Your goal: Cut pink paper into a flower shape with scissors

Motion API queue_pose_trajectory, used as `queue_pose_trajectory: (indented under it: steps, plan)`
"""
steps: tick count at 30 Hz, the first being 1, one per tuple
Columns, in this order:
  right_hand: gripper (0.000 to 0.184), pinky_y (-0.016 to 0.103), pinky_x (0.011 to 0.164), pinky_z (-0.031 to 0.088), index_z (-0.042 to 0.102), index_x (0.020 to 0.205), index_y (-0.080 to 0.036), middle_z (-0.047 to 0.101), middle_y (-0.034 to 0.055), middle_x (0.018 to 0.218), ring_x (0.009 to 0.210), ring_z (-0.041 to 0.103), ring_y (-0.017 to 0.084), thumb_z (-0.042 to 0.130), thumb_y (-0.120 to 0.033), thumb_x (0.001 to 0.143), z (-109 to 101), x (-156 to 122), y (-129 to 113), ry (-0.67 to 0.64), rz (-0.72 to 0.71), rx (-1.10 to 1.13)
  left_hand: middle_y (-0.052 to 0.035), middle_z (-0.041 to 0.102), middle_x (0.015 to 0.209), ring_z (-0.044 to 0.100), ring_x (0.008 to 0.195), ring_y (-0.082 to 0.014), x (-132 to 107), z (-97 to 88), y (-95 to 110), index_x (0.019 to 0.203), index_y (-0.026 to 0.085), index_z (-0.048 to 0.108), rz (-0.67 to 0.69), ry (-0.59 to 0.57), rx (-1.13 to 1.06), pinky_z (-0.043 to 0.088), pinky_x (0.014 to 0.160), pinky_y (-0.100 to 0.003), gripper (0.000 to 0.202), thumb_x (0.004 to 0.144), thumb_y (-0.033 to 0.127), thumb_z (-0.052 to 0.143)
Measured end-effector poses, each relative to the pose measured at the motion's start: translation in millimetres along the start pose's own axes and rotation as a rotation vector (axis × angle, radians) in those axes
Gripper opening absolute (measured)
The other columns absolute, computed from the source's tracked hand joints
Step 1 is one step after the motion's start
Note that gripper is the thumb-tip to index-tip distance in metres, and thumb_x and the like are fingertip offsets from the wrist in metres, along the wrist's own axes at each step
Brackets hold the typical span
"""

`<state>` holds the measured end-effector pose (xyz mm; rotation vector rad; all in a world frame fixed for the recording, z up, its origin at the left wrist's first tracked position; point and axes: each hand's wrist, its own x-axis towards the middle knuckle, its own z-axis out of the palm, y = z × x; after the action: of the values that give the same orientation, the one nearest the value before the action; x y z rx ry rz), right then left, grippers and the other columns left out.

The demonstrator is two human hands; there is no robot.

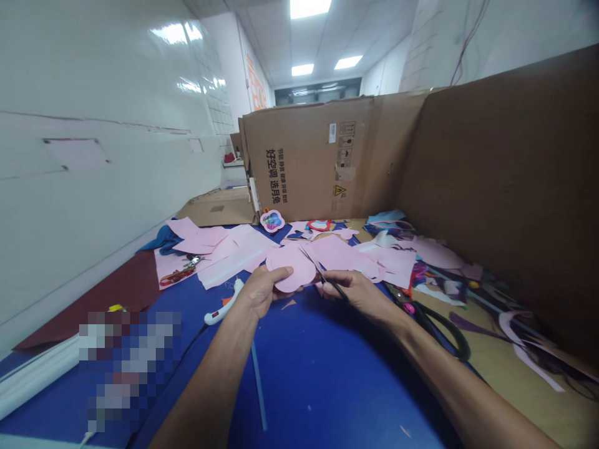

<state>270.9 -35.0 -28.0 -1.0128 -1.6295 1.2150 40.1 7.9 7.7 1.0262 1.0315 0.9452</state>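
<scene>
My left hand (262, 290) pinches a pink scalloped, flower-like cutout (292, 267) between thumb and fingers, above the blue tabletop (318, 380). In my right hand (349, 290) is a small pair of scissors (333, 285) with dark handles. Its blades are apart and point up and to the left, at the right edge of the cutout. A larger pink sheet (334, 252) lies just behind the blades. Below the cutout, a small tan scrap (289, 304) rests on the table.
A white glue gun (224, 310) lies left of my left hand. Large black-handled shears (437, 330) lie at the right. Pink sheets (206, 240) and scraps spread along the back. A tall cardboard box (304, 156) stands behind, with a cardboard wall (505, 181) at the right.
</scene>
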Motion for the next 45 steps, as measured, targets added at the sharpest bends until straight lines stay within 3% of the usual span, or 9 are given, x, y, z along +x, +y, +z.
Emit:
queue_pose_trajectory:
  steps: [8, 16, 27, 45]
  plan:
    - [0.038, 0.029, 0.071, 0.033, 0.074, 0.093, -0.019, 0.059, 0.0, 0.081, 0.076, 0.046, 0.016, 0.072, -0.056, 0.09, -0.7, -0.6, 0.6, 0.026, -0.006, 0.011, -0.0186, 0.08, 0.1, 0.076, 0.068, -0.0236, -0.7, 7.0, -4.2, 0.124, 0.01, 0.069, -0.004, 0.018, -0.041, 0.057, 0.059, -0.029, 0.047, 0.079, 0.021, 0.077]
    - [0.053, 0.031, 0.069, 0.034, 0.062, 0.073, -0.019, 0.052, 0.0002, 0.073, 0.073, 0.043, 0.017, 0.071, -0.07, 0.083, 5.6, -2.1, -16.3, 0.062, 0.024, 0.002, -0.0184, 0.08, 0.102, 0.076, 0.07, -0.0225, -0.6, 12.3, -9.6, 0.123, 0.012, 0.071, 0.018, 0.03, -0.073, 0.058, 0.06, -0.028, 0.045, 0.079, 0.023, 0.078]
    - [0.042, 0.029, 0.069, 0.031, 0.064, 0.081, -0.019, 0.055, -0.0013, 0.075, 0.074, 0.044, 0.016, 0.064, -0.059, 0.095, 4.5, 1.6, 1.8, 0.078, -0.082, 0.022, -0.0213, 0.08, 0.096, 0.078, 0.075, -0.0241, -2.7, 25.8, -19.9, 0.115, 0.008, 0.074, 0.037, 0.059, -0.132, 0.056, 0.056, -0.023, 0.037, 0.083, 0.026, 0.075]
    - [0.045, 0.03, 0.069, 0.03, 0.063, 0.076, -0.019, 0.054, -0.0008, 0.073, 0.073, 0.044, 0.017, 0.063, -0.06, 0.095, 6.1, 2.0, 1.9, 0.1, -0.094, -0.007, -0.0222, 0.08, 0.102, 0.079, 0.075, -0.0231, -5.4, 32.8, -20.6, 0.117, 0.007, 0.074, 0.028, 0.111, -0.168, 0.057, 0.056, -0.023, 0.038, 0.084, 0.026, 0.075]
